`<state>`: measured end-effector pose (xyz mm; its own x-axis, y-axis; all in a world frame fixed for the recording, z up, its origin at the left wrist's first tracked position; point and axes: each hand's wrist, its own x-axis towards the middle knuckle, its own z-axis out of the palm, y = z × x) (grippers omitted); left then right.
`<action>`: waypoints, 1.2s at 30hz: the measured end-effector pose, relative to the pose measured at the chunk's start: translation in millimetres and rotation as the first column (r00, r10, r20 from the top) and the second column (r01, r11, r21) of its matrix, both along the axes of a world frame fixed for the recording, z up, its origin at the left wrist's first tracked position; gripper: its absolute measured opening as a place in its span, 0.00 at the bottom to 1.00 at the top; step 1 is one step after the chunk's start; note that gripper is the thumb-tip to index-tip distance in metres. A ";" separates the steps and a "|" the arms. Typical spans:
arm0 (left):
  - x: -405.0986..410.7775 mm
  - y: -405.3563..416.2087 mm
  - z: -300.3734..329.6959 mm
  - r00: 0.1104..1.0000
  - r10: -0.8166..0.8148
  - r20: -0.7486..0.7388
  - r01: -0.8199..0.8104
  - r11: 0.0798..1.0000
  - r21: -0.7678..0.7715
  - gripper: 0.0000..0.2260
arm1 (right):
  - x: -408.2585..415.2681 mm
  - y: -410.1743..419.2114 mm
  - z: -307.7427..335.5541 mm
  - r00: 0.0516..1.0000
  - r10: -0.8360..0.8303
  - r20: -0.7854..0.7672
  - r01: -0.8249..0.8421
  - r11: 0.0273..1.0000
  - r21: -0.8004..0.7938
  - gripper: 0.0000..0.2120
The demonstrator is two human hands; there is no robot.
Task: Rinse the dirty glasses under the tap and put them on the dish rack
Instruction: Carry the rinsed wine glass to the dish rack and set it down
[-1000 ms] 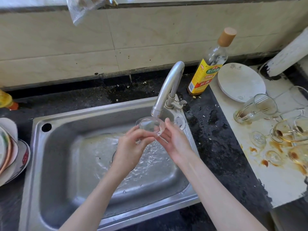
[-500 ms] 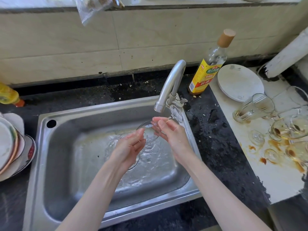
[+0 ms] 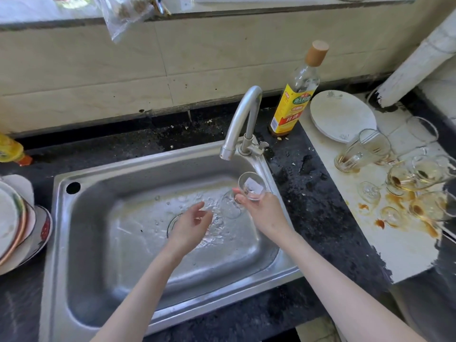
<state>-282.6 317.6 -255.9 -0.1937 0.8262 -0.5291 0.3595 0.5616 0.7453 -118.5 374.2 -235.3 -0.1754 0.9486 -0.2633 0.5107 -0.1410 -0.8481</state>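
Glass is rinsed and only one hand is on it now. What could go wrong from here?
1. The right hand alone holds the wet glass, tilted above the sink's right rim; a slip could crack it on the steel. The left hand is off it, open over the basin.
2. The dirty glasses lie crowded and tipped in brown spills on the board; reaching in could knock one rolling.
3. No dish rack is in view, so the carry may be long.
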 end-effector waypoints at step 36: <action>439.4 -286.4 98.5 -0.162 -0.594 -0.788 0.920 -0.379 0.096 0.28 | 425.3 -523.9 95.0 0.422 -0.900 -0.107 0.896 0.396 0.201 0.11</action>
<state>156.8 31.2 -157.4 0.9802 0.1769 -0.0893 0.1928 -0.9553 0.2239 306.8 -149.7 -140.4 0.8124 0.5812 -0.0473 0.2065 -0.3626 -0.9088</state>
